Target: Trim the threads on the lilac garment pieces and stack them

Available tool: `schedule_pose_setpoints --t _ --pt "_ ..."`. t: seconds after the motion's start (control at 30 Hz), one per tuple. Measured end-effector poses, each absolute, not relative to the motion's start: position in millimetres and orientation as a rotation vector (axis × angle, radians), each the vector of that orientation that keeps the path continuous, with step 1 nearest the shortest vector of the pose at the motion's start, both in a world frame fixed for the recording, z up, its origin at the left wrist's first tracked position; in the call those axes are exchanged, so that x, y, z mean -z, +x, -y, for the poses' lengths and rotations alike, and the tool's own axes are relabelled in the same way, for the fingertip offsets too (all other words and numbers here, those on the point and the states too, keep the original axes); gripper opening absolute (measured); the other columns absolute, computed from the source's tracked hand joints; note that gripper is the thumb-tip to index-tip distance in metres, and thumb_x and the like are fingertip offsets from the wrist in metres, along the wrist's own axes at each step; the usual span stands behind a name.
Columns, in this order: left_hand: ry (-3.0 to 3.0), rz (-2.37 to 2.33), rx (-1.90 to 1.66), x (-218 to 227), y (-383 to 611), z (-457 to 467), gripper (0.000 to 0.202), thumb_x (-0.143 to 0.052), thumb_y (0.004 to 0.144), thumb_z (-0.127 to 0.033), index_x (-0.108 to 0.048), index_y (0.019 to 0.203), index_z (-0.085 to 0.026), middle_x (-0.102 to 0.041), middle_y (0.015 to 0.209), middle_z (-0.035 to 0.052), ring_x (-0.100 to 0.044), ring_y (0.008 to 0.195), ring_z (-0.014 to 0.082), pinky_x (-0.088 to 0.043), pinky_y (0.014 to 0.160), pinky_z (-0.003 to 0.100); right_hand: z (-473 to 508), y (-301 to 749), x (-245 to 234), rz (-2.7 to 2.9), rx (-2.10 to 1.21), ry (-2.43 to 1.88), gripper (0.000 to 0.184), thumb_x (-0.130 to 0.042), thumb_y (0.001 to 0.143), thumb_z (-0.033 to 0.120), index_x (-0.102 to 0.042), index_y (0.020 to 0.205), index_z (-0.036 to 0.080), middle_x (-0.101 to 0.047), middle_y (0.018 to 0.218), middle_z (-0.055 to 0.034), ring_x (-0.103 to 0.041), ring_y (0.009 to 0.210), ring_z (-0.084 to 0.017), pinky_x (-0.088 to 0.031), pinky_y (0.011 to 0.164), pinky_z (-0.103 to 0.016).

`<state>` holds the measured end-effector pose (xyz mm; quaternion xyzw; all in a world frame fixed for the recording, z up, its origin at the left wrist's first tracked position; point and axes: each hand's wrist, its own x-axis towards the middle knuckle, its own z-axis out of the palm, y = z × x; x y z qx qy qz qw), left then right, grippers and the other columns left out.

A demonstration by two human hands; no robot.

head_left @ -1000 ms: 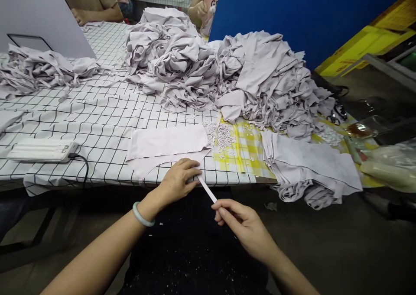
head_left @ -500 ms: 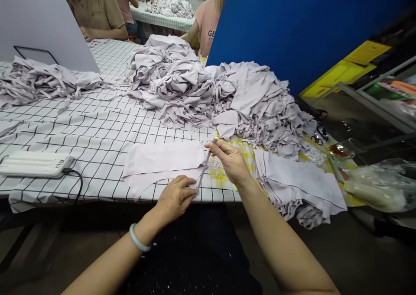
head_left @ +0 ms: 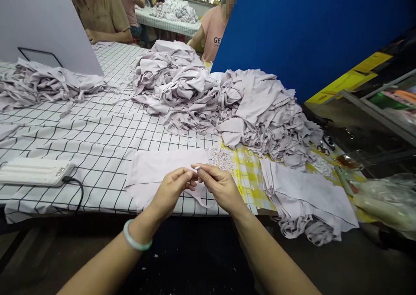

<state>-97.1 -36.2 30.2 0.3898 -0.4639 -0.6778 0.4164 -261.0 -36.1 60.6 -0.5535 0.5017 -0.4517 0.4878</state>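
Observation:
My right hand (head_left: 221,186) pinches a small white piece (head_left: 197,168) between thumb and forefinger, too small to name surely. My left hand (head_left: 173,191), with a pale green bangle (head_left: 136,238) at the wrist, is closed in a pinch right beside it. What lies between its fingertips is hidden. Beneath both hands a flat pale lilac fabric piece (head_left: 162,163) lies on the table, folded along its lower part. A thin strap (head_left: 203,203) of the same cloth curves out below my hands. Many tiny loose bits (head_left: 224,158) are scattered just beyond my right hand.
Large heaps of lilac fabric pieces (head_left: 182,87) rise across the table (head_left: 107,134). A neat stack (head_left: 305,191) lies at the right edge. A white power bank (head_left: 35,171) with a black cable sits left. Blue (head_left: 292,35) and white (head_left: 42,22) panels stand behind; other people sit beyond.
My right hand has come down and left from holding up the strap. My left hand has lifted off the fabric and closed near the right fingertips. The strap now hangs in a loose curve.

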Motion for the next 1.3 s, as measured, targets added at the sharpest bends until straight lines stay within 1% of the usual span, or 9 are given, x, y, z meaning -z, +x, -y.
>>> schedule_pose_setpoints --t 0.1,0.33,0.43,0.53,0.7,0.83,0.93,1.03,1.3 --pt "0.911 0.878 1.973 -45 -91 49 0.019 -0.072 0.081 -0.032 -0.066 0.081 -0.014 -0.061 0.076 0.0017 -0.056 0.068 0.0097 -0.048 0.064 0.022 19 -258 -56 -1.29 1.095 -1.558 0.025 -0.061 0.094 0.036 -0.075 0.113 0.031 -0.074 0.1 -0.0046 -0.067 0.102 -0.022 -0.054 0.091 -0.038" --pt "0.992 0.964 2.144 -40 -84 47 0.025 -0.078 0.073 -0.034 -0.064 0.073 -0.013 -0.061 0.067 0.0004 -0.053 0.056 0.0072 -0.044 0.056 0.021 8 -263 -49 -1.236 0.966 -1.599 0.03 -0.055 0.097 0.036 -0.071 0.122 0.032 -0.072 0.113 -0.0049 -0.067 0.108 -0.022 -0.052 0.097 -0.04" --pt "1.08 1.158 1.982 -39 -82 47 0.024 -0.074 0.073 -0.034 -0.062 0.071 -0.014 -0.055 0.061 -0.0028 -0.048 0.052 0.0069 -0.04 0.051 0.021 1 -265 -46 -1.292 0.917 -1.541 0.035 -0.056 0.096 0.039 -0.067 0.127 0.028 -0.07 0.092 -0.0031 -0.066 0.085 -0.018 -0.053 0.081 -0.034" --pt "1.16 1.299 1.852 -40 -82 47 0.021 -0.069 0.076 -0.034 -0.061 0.074 -0.015 -0.049 0.058 -0.0054 -0.041 0.049 0.0061 -0.033 0.048 0.02 -10 -266 -41 -1.343 0.864 -1.397 0.039 -0.056 0.096 0.043 -0.06 0.13 0.025 -0.053 0.067 0.0041 -0.05 0.059 -0.013 -0.045 0.06 -0.027" --pt "1.156 1.679 1.677 -40 -88 37 0.014 -0.062 0.078 -0.028 -0.061 0.073 -0.015 -0.05 0.059 -0.0041 -0.04 0.053 0.0075 -0.031 0.05 0.021 -21 -268 -35 -1.298 0.767 -1.252 0.029 -0.056 0.094 0.049 -0.061 0.107 0.023 -0.056 0.074 0.0022 -0.051 0.065 -0.012 -0.042 0.059 -0.025" --pt "1.17 1.982 1.365 -29 -92 35 0.008 -0.058 0.08 -0.019 -0.06 0.073 -0.017 -0.056 0.062 -0.002 -0.047 0.055 0.0101 -0.036 0.052 0.022 -20 -267 -30 -1.335 0.744 -1.129 0.035 -0.06 0.089 0.053 -0.061 0.083 0.019 -0.053 0.066 0.0029 -0.045 0.057 -0.01 -0.037 0.051 -0.023" --pt "1.1 2.098 0.991 -11 -93 48 0.007 -0.054 0.084 -0.015 -0.061 0.083 -0.017 -0.064 0.082 0.0056 -0.058 0.077 0.0176 -0.049 0.07 0.03 -11 -264 -24 -1.377 0.778 -0.938 0.039 -0.066 0.082 0.055 -0.059 0.079 0.018 -0.058 0.066 0.0023 -0.04 0.048 -0.006 -0.03 0.042 -0.019" --pt "1.059 2.247 0.689 6 -94 68 0.017 -0.058 0.078 -0.009 -0.062 0.093 -0.015 -0.064 0.1 0.0118 -0.057 0.096 0.0257 -0.051 0.085 0.041 4 -259 -18 -1.41 0.812 -0.712 0.038 -0.072 0.075 0.053 -0.059 0.078 0.017 -0.062 0.066 0.0015 -0.041 0.042 -0.005 -0.028 0.036 -0.018" --pt "1.071 2.213 0.656 22 -99 89 0.015 -0.054 0.081 -0.004 -0.061 0.079 -0.017 -0.063 0.085 0.0062 -0.057 0.082 0.0196 -0.052 0.076 0.034 29 -253 -17 -1.46 0.873 -0.516 0.02 -0.07 0.07 0.034 -0.061 0.072 0.017 -0.061 0.054 0.0024 -0.047 0.038 -0.007 -0.032 0.031 -0.016"
